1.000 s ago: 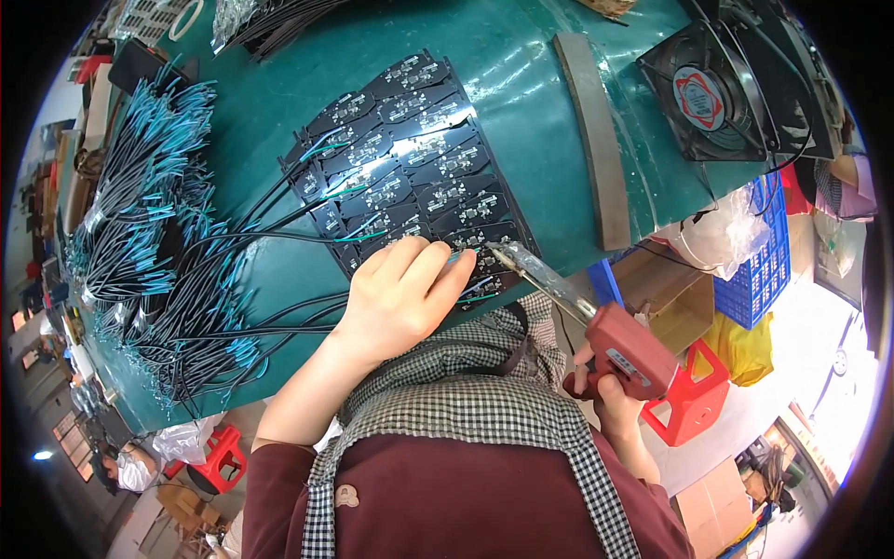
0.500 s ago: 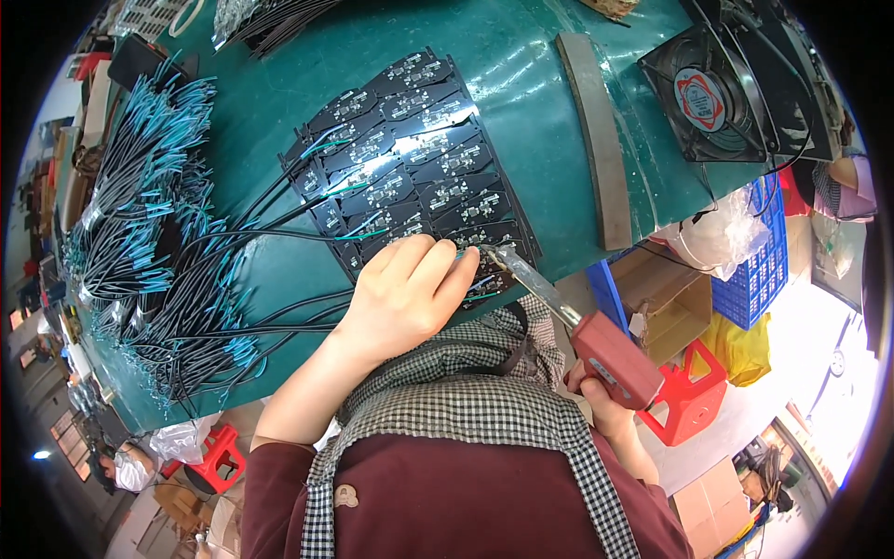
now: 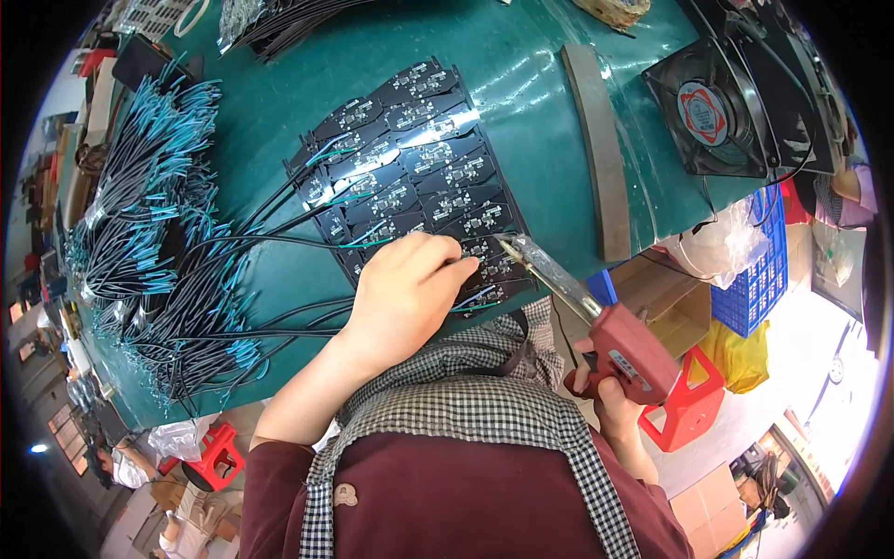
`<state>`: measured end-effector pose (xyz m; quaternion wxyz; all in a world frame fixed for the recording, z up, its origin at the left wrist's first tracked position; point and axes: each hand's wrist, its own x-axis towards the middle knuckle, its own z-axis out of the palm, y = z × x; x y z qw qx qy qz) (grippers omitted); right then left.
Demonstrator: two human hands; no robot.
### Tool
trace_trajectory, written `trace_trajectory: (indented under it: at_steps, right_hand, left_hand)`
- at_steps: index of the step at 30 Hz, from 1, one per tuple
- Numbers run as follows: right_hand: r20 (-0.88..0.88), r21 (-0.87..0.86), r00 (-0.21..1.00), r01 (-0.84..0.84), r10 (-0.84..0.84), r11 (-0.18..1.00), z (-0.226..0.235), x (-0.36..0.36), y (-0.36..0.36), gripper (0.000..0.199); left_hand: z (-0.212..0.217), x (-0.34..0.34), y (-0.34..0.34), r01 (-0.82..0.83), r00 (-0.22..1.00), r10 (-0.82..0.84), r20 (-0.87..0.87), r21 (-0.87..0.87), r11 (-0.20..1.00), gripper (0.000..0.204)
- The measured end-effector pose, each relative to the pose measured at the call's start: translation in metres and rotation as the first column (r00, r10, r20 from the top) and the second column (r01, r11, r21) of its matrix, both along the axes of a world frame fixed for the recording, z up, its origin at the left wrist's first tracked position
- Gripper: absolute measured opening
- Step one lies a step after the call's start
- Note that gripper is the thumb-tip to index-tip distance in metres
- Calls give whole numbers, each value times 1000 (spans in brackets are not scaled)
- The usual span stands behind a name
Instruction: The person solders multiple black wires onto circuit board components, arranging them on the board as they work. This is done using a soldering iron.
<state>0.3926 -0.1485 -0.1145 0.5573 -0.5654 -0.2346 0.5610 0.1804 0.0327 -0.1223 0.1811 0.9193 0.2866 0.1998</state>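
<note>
My left hand (image 3: 406, 296) rests over the near part of a panel of black circuit boards (image 3: 430, 154), fingers curled and pinched together. What they pinch is hidden; black cables pass beneath the hand. In my right hand (image 3: 610, 396) is a red soldering gun (image 3: 635, 356), held by its grip. Its tip points at the boards, just right of my left fingertips and apart from them. Several black cables (image 3: 279, 240) with blue and green wire ends lie across the panel's left side.
A large heap of black cables with blue ends (image 3: 140, 224) covers the left of the green table (image 3: 521, 102). A grey-brown bar (image 3: 598, 154) lies right of the boards, with a black fan (image 3: 705, 114) beyond. Below stand a blue crate (image 3: 754, 279), a carton and a red stool (image 3: 697, 401).
The soldering gun has moved right, its tip drawing away from my left fingertips. My left hand stays near the same place, fingers still pinched. The whole view has shifted slightly.
</note>
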Motion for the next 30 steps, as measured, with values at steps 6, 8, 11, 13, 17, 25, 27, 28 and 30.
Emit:
trace_trajectory:
  at_steps: [6, 8, 11, 13, 17, 25, 27, 28, 30]
  right_hand:
    - [7, -10, 1000, 3, -3, 1000, 4, -2, 12, 71]
    - [6, -14, 1000, -17, 18, 1000, 4, -1, 14, 71]
    - [4, -28, 999, -43, 43, 999, 3, 0, 13, 72]
    - [3, -40, 999, -46, 46, 998, 4, 0, 13, 72]
    - [1, -60, 1000, -30, 30, 998, 5, -3, 13, 72]
    - [10, -62, 996, -86, 87, 994, -6, 7, -1, 65]
    - [227, -100, 958, -153, 172, 983, -11, 9, -6, 68]
    - [226, -99, 959, -153, 172, 983, -8, 8, -3, 68]
    - [82, -138, 991, -90, 102, 986, 3, 2, 5, 69]
  left_hand:
    - [8, 6, 7, -125, 968, 213, 133, -479, 869, 14]
    - [8, 6, 9, -176, 960, 261, 105, -497, 849, 15]
    - [9, 7, 8, -162, 972, 215, 95, -391, 906, 15]
    - [9, 8, 8, -151, 978, 191, 81, -353, 924, 15]
    - [7, 8, 9, -134, 982, 171, 79, -345, 929, 16]
    - [6, 9, 7, -128, 984, 157, 80, -283, 950, 16]
    - [5, 9, 7, -125, 985, 152, 76, -278, 952, 17]
    - [5, 9, 8, -118, 987, 142, 72, -271, 955, 17]
    - [6, 8, 8, -112, 989, 134, 68, -264, 958, 18]
